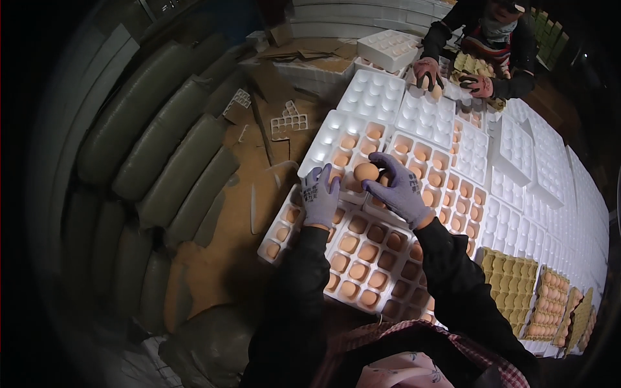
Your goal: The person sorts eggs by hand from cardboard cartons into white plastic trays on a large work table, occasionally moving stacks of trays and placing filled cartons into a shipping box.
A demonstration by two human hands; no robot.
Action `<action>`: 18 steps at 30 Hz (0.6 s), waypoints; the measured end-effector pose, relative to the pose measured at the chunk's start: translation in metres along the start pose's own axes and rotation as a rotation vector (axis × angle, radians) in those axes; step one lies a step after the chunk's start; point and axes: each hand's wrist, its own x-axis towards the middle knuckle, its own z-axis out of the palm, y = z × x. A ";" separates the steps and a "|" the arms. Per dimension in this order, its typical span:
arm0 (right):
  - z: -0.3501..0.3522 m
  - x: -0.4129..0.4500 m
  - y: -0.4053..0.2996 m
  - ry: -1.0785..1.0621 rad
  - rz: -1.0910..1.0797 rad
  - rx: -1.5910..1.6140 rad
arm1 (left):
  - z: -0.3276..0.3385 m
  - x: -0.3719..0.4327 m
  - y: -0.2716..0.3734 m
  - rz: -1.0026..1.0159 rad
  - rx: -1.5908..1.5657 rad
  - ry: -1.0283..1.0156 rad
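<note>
Purple-grey work gloves cover both my hands. Between thumb and fingers my right hand holds a brown egg; a second rounded, egg-like thing is partly hidden by the same fingers. My left hand reaches over the near left part of a white foam egg tray, its fingertips down at the cells; whether it holds an egg is hidden. Eggs sit in some cells of this tray, while its far left cells hold none. Nearer to me lies another foam tray with eggs, and a narrow strip of cells with eggs at its left.
A co-worker in reddish gloves handles eggs at the far side. Stacked white foam trays spread to the right, with pulp egg trays at the lower right. Full greenish sacks are piled left; foam scraps lie on brown cardboard.
</note>
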 end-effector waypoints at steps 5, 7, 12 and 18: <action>0.085 0.112 0.054 -0.247 -0.134 -0.640 | 0.002 0.001 -0.020 -0.204 -0.294 0.154; 0.114 0.129 0.045 -0.408 -0.089 -0.653 | -0.007 -0.002 -0.047 -0.262 -0.244 0.156; 0.118 0.174 0.078 -0.253 -0.192 -0.769 | 0.003 0.024 -0.057 -0.290 -0.365 0.010; 0.048 0.042 0.050 0.016 -0.357 -0.608 | 0.028 0.022 -0.085 -0.135 -0.271 0.032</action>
